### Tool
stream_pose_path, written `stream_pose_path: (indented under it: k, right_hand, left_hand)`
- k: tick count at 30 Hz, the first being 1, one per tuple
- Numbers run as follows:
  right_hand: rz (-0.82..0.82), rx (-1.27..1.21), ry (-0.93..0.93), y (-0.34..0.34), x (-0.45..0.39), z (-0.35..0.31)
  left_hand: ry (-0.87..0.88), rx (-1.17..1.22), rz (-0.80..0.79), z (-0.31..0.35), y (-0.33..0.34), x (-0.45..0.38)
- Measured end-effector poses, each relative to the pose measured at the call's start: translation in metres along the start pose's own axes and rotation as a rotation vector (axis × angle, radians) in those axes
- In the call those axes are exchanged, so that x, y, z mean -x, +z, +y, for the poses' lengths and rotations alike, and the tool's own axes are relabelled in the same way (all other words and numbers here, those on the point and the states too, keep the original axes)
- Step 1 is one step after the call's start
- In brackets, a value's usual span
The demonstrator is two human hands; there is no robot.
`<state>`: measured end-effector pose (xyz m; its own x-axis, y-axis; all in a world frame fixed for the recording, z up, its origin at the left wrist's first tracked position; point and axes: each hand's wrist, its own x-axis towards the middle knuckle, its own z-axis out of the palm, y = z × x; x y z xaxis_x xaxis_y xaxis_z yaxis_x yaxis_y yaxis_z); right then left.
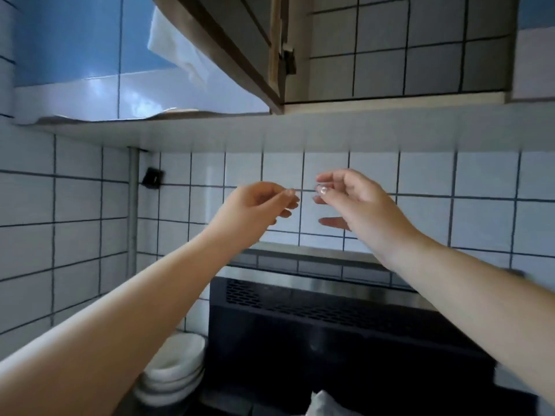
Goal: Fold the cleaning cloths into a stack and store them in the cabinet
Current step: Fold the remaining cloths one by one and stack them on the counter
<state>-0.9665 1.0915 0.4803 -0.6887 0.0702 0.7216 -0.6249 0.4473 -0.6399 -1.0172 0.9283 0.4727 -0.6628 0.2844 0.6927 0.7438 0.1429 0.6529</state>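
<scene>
My left hand [261, 202] and right hand [345, 196] hang loosely curled, holding nothing. A white cloth [177, 52] sits in the open cabinet [234, 55], up and left of my fingers, left hand nearer.

I see both my arms stretched up and forward, bare from the elbows. My left hand [264, 202] is held up with its fingers loosely curled, the thumb near the fingertips, and it holds nothing. My right hand [345, 196] is at the same height, just beside it but not touching. Its fingers are also loosely bent, with the thumb sticking out below. It holds nothing too. The two hands face each other.
</scene>
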Motion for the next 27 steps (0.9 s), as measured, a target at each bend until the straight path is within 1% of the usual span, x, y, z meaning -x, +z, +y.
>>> stream_pose_path:
  k: [2,6,8,9,12,14,16,17,21,22,27]
  right_hand:
    - [-0.014,-0.073,0.028,0.011,0.016,0.003]
    - [-0.122,-0.183,0.143,0.044,0.058,0.015]
    - [-0.21,-0.247,0.188,0.059,0.081,0.016]
    - [-0.282,-0.29,0.222,0.071,0.098,0.012]
    - [-0.315,-0.345,0.233,0.088,0.121,0.015]
    - [-0.442,-0.411,0.254,0.107,0.147,0.003]
    - [-0.519,-0.47,0.267,0.123,0.17,-0.007]
    - [-0.573,-0.512,0.284,0.136,0.185,-0.017]
    - [-0.732,-0.623,0.278,0.181,0.225,-0.051]
    - [-0.795,-0.648,0.27,0.199,0.239,-0.07]
    - [-0.992,-0.8,0.248,0.264,0.292,-0.153]
  left_hand:
    - [-0.063,-0.031,0.002,-0.008,-0.006,0.028]
    - [-0.196,-0.062,0.048,-0.021,-0.022,0.09]
    - [-0.29,-0.066,0.103,-0.028,-0.027,0.124]
    - [-0.352,-0.082,0.16,-0.027,-0.034,0.152]
    - [-0.441,-0.049,0.196,-0.032,-0.042,0.187]
    - [-0.511,-0.049,0.323,-0.02,-0.055,0.233]
    - [-0.526,-0.032,0.412,-0.007,-0.066,0.27]
    - [-0.543,-0.035,0.463,0.002,-0.075,0.295]
    - [-0.6,-0.014,0.574,0.036,-0.103,0.364]
    - [-0.62,-0.054,0.623,0.049,-0.117,0.389]
    - [-0.694,-0.169,0.788,0.102,-0.17,0.476]
